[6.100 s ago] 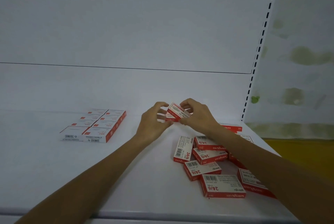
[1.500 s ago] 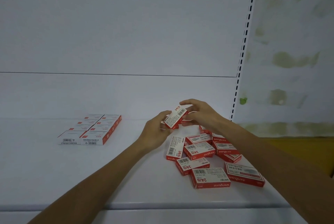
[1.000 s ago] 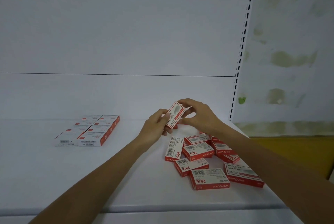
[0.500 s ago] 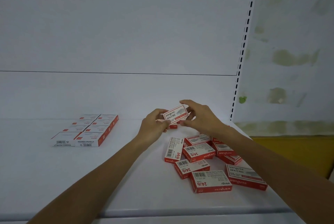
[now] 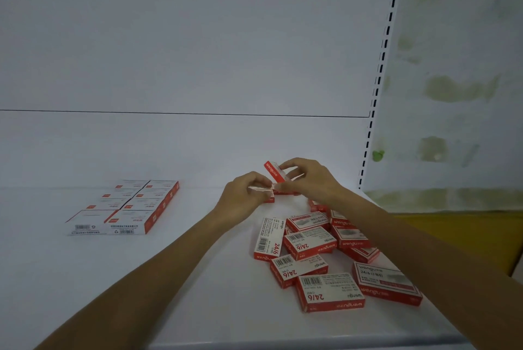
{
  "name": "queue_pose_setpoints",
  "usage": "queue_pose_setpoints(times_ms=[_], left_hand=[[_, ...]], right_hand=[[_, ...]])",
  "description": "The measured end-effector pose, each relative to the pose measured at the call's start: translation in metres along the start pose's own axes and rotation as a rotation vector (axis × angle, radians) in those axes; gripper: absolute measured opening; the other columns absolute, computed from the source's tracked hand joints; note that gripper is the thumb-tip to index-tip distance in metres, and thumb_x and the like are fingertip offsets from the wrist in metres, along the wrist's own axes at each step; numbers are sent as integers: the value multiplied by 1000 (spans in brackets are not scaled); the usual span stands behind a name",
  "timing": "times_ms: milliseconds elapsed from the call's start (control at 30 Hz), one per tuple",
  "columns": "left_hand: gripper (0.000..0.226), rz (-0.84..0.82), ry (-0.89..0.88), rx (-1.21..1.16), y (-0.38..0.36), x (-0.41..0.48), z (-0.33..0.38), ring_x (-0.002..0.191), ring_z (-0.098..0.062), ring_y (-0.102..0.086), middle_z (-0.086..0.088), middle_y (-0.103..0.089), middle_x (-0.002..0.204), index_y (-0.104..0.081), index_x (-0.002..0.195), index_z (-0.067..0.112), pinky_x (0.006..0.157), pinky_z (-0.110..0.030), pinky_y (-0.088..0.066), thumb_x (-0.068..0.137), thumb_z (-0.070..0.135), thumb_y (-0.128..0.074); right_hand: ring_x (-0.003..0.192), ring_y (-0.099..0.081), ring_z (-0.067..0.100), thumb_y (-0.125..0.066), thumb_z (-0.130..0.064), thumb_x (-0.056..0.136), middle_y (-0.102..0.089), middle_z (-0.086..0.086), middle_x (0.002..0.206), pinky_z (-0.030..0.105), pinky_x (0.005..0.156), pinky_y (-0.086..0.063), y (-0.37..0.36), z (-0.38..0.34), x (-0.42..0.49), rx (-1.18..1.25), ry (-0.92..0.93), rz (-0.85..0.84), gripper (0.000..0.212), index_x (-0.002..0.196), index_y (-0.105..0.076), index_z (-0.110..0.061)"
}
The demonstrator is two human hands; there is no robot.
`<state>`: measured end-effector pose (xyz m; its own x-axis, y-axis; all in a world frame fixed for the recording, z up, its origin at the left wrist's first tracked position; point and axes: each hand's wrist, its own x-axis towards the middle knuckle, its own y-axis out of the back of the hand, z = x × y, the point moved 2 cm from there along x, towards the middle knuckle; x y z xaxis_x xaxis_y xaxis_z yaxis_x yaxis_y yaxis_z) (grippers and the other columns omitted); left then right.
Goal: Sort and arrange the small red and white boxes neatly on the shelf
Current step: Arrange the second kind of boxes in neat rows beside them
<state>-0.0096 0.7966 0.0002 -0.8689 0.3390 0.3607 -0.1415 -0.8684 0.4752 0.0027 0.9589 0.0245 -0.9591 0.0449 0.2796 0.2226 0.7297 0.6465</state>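
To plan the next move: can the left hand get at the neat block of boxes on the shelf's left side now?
Likely yes: bare shelf lies between left hand and neat block, though that hand grips a small box.

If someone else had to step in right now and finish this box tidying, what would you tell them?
Right hand pinches a tilted box above the shelf.
Left hand is curled beside it; whether it grips anything is unclear.
Done: neat block of boxes at left.
To do: loose pile at right, jumbled and overlapping, plus the tilted box.
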Motion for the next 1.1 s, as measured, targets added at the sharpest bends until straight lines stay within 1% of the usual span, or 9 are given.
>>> queue_pose_setpoints(times_ms=[100, 233, 400, 533, 600, 700, 800, 933, 1100], left_hand=[[7, -62, -28, 135, 0, -2, -8, 78, 2, -55, 11, -59, 97, -62, 92, 21, 62, -2, -41, 88, 15, -60], [3, -131, -41, 197, -8, -2, -21, 80, 5, -53, 11, -61, 97, -62, 89, 27, 60, -5, -40, 88, 24, -59], [16, -143, -52, 224, -13, 5, -25, 79, 4, -52, 9, -62, 99, -66, 95, 19, 64, -8, -38, 91, 30, -55], [21, -165, -45, 237, -12, 7, -29, 77, 3, -52, 9, -60, 97, -68, 95, 17, 61, -5, -41, 93, 28, -50], [21, -168, -26, 219, -10, 7, -30, 78, 0, -54, 7, -63, 100, -66, 88, 22, 66, -9, -41, 94, 30, -48], [23, -157, -9, 188, -7, 7, -30, 83, -5, -57, 4, -66, 102, -66, 84, 24, 74, -20, -43, 93, 35, -49], [22, -198, 12, 129, -7, 5, -30, 88, -8, -59, 5, -68, 98, -69, 84, 22, 72, -18, -43, 90, 36, -53], [24, -313, 62, 90, -6, 4, -31, 93, -10, -63, 6, -70, 95, -72, 88, 16, 80, -25, -47, 86, 37, -60], [18, -361, 82, 111, -4, 2, -29, 93, -8, -63, 8, -69, 95, -71, 86, 25, 83, -26, -50, 78, 41, -67]], right_hand=[[92, -58, 12, -77, -31, 73, -63, -1, 110, 17, 71, -44, 7, 11, 4, -201, 37, -6, 49, 118, -58, -22], [101, -58, 19, -75, -14, 75, -61, 5, 119, 24, 82, -44, 5, 29, 12, -444, -4, -70, 45, 117, -57, -14], [105, -55, 19, -63, -2, 79, -57, 6, 121, 23, 80, -45, -3, 35, 23, -594, -21, -152, 37, 115, -58, -12], [106, -53, 19, -68, -6, 75, -53, 5, 124, 26, 82, -48, -4, 37, 34, -579, -43, -248, 41, 114, -60, -14], [105, -54, 19, -69, -12, 76, -52, 5, 124, 27, 82, -47, -4, 38, 36, -555, -51, -264, 38, 113, -62, -16], [103, -55, 18, -69, -14, 77, -53, 6, 123, 25, 79, -47, -4, 41, 39, -551, -33, -244, 36, 113, -63, -15], [90, -53, 16, -70, -14, 77, -55, 7, 118, 23, 70, -46, -6, 44, 41, -589, -41, -194, 39, 114, -59, -10], [93, -60, 22, -73, -18, 75, -61, 8, 105, 31, 76, -48, -5, 45, 42, -612, -65, -154, 28, 97, -59, -7], [84, -59, 20, -73, -21, 77, -63, 8, 98, 30, 73, -49, -6, 45, 39, -592, -41, -154, 21, 84, -57, -10]])
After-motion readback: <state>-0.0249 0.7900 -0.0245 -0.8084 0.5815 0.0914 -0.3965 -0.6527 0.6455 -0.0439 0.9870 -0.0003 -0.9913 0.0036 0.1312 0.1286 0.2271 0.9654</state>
